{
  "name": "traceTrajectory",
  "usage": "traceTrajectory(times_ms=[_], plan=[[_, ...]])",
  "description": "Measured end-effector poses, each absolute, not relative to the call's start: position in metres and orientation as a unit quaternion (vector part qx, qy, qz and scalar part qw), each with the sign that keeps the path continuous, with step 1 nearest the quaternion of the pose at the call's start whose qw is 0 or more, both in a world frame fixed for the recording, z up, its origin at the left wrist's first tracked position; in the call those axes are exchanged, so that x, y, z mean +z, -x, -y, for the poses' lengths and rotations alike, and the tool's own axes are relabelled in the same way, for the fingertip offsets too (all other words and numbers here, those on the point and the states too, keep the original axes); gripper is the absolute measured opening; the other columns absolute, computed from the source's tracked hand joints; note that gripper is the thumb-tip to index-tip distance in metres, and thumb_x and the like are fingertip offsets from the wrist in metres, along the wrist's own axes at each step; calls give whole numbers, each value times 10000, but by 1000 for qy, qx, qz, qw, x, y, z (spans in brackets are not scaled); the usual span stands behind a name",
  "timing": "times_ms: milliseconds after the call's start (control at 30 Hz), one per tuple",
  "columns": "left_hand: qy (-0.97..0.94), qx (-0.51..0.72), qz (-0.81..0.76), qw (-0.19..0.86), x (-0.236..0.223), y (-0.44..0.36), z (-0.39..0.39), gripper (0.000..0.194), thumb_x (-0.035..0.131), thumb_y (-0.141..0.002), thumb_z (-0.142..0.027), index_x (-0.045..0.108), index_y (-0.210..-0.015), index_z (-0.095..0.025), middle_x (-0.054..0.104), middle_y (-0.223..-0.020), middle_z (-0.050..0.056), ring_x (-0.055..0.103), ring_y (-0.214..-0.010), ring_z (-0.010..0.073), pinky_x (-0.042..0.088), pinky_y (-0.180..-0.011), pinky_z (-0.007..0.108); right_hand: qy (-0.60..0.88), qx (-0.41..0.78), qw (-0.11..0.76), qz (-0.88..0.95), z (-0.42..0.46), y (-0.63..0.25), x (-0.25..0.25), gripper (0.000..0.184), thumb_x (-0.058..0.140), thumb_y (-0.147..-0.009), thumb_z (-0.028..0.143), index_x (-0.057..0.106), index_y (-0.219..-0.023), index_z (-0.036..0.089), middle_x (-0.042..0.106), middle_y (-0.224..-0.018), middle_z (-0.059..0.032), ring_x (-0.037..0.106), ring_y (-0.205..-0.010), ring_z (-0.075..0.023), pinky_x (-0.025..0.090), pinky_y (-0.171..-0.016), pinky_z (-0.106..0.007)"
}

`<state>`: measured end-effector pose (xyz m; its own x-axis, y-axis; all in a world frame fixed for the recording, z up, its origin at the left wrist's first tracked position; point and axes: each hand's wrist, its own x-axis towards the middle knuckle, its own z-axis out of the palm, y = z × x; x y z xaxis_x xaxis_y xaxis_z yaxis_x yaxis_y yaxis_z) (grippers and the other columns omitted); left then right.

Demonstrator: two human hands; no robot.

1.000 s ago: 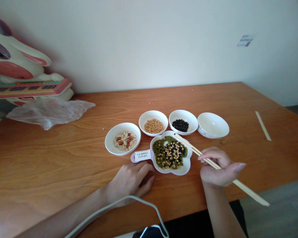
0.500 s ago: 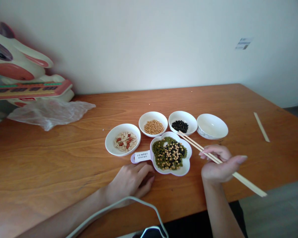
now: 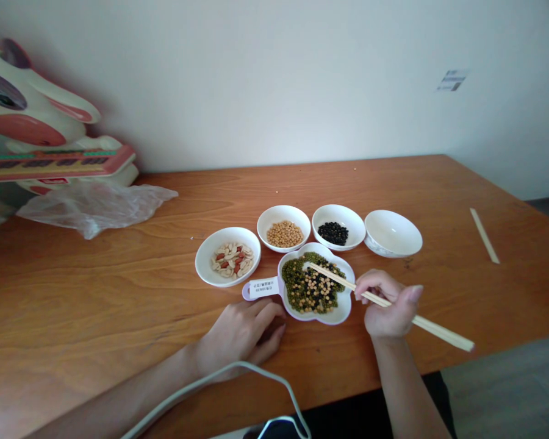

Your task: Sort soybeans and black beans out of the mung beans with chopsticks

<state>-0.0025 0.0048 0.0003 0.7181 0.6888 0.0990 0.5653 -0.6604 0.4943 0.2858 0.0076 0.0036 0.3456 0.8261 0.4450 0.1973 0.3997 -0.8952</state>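
Observation:
My right hand (image 3: 388,305) is closed around a pair of wooden chopsticks (image 3: 439,329). Their tips reach into a flower-shaped white dish (image 3: 343,311) with a lilac rim and a labelled handle (image 3: 265,288). Green, black and yellow beans (image 3: 313,286) lie mixed inside it; whether the tips grip a bean is too small to tell. Loosely curled, my left hand (image 3: 240,335) rests on the table just below the handle, with a gap between thumb and fingers and nothing visible in it.
Behind the dish stand bowls of peanuts (image 3: 204,271), yellow beans (image 3: 263,219) and black beans (image 3: 348,213), plus an empty bowl (image 3: 393,231). A wooden strip (image 3: 485,236) lies right. Left are a plastic bag (image 3: 96,210) and a toy keyboard (image 3: 73,163). A pale cable (image 3: 201,381) crosses the foreground.
My right hand has moved left with the chopsticks, and their tips have gone from beside the black bean bowl down into the flower-shaped dish. My left hand stays in place.

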Motion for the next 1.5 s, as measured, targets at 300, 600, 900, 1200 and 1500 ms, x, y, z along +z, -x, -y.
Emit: traceTrajectory(times_ms=[300,600,900,1200,1500], plan=[[-901,138,-344,224,-2,4,-6,120,576,-1040,-223,600,-1155,-247,755,-1005,17,725,-825,193,560,-718,315,509,295,610,531,-11,-286,-2,895,151,-1016,834,677,-635,218,550,-497,-28,488,-460,-160,315,-446,-310],[-899,139,-348,225,1,3,-5,109,580,-1037,-222,608,-1140,-243,759,-1003,18,731,-824,186,565,-721,304,515,300,593,541,-11,-287,-4,915,120,-1013,839,684,-658,211,576,-548,-33,465,-485,-156,306,-467,-319],[-898,137,-353,224,1,3,-4,119,588,-1034,-222,615,-1147,-248,753,-998,13,719,-812,180,560,-725,297,530,280,579,553,-12,-287,-4,917,91,-1029,808,671,-630,220,593,-574,-36,470,-499,-162,324,-487,-328],[-900,138,-349,222,-1,4,-5,110,580,-1038,-219,606,-1141,-250,748,-978,8,722,-814,182,558,-727,296,533,254,592,548,-10,-286,-3,918,112,-1056,770,694,-619,211,629,-573,-48,500,-503,-162,354,-500,-326],[-899,140,-348,226,2,4,-4,124,582,-1036,-214,607,-1152,-247,755,-993,16,721,-818,176,562,-728,292,523,219,631,529,-8,-286,-1,910,155,-1043,788,700,-589,218,638,-564,-62,530,-505,-178,383,-500,-335]])
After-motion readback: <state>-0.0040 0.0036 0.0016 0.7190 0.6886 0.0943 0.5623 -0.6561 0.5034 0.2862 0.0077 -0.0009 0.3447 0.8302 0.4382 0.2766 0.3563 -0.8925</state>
